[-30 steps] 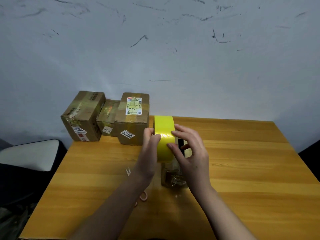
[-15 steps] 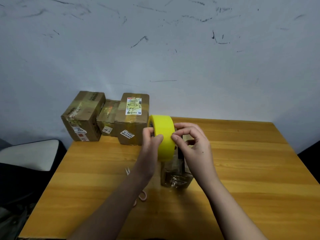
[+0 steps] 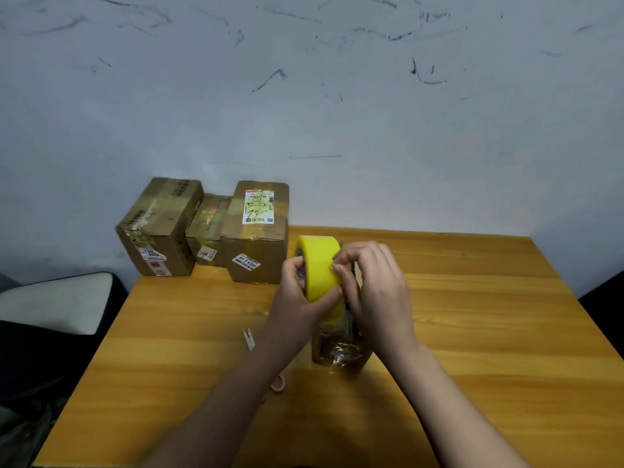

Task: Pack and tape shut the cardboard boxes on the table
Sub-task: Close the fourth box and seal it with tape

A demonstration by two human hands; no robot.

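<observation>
1. The left hand (image 3: pixel 297 295) grips the yellow tape roll (image 3: pixel 320 268), held upright above mid-table, thumb curled round its near face.
2. The right hand (image 3: pixel 374 292) pinches at the roll's outer band with curled fingertips.
3. A small box (image 3: pixel 337 346) stands beneath the roll.
4. Three taped boxes (image 3: pixel 216 231) crowd the table's (image 3: pixel 489 332) far-left corner; bare wood lies to the right.

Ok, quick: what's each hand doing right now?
Left hand: grips the roll of yellow tape.
Right hand: fingertips pinch at the roll's outer face, apparently picking for the tape end.
</observation>
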